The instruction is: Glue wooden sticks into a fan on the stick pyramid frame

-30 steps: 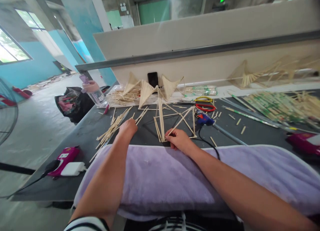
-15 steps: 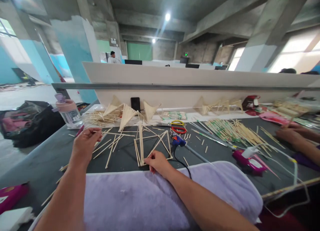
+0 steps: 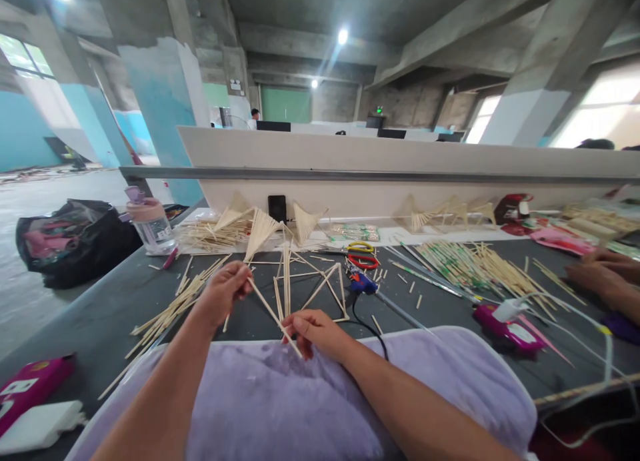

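Note:
My left hand (image 3: pixel 225 291) is closed in a pinch on the upper end of a thin wooden stick (image 3: pixel 265 301). The stick slants down to the right, over the front of the dark table. At its lower end my right hand (image 3: pixel 317 334) is closed, thumb and fingers gathered around the stick. Just behind stands a frame of glued sticks (image 3: pixel 343 291), triangular in outline, with several uprights (image 3: pixel 287 281) close to my right fingers. Its near corner is partly hidden by that hand. A purple cloth (image 3: pixel 260 401) lies beneath both forearms.
A blue glue gun (image 3: pixel 363 282) and red-handled pliers (image 3: pixel 363 261) lie right of the frame. Loose sticks (image 3: pixel 170 314) lie at left, more (image 3: pixel 460 264) at right. Fan-shaped stick pieces (image 3: pixel 263 231) stand behind, near a bottle (image 3: pixel 150 224). Another person's hands (image 3: pixel 600 274) are at far right.
My left hand has come right toward my right hand, bringing a stick across. My right hand has shifted from the frame's base onto the stick's lower end. The view has turned slightly left.

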